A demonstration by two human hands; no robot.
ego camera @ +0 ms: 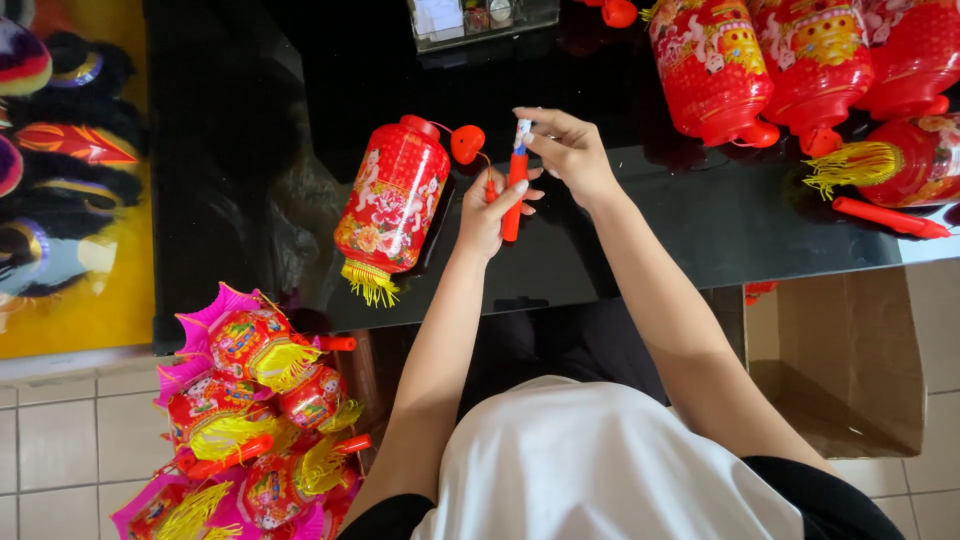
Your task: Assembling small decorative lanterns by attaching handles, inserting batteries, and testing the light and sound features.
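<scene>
Two hands meet over the black table (pixel 700 230): left hand (pixel 487 215) wraps a red handle stick (pixel 513 200), upright, long axis near-to-far; right hand (pixel 568 150) pinches its far tip. The red lantern (pixel 392 200) lies just left.

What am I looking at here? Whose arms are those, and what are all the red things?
The picture comes from a camera worn on a person's head, looking down, so the two arms are that person's own. The left hand grips a red stick handle. The right hand pinches the stick's top end with its fingertips. A thin cord joins the stick area to a red heart piece and a red paper lantern with a yellow tassel, which lies on its side on the black table. More red lanterns lie at the table's far right, with another red stick. On the tiled floor is a pile of pink and yellow lanterns, and a cardboard box sits to the right.
</scene>
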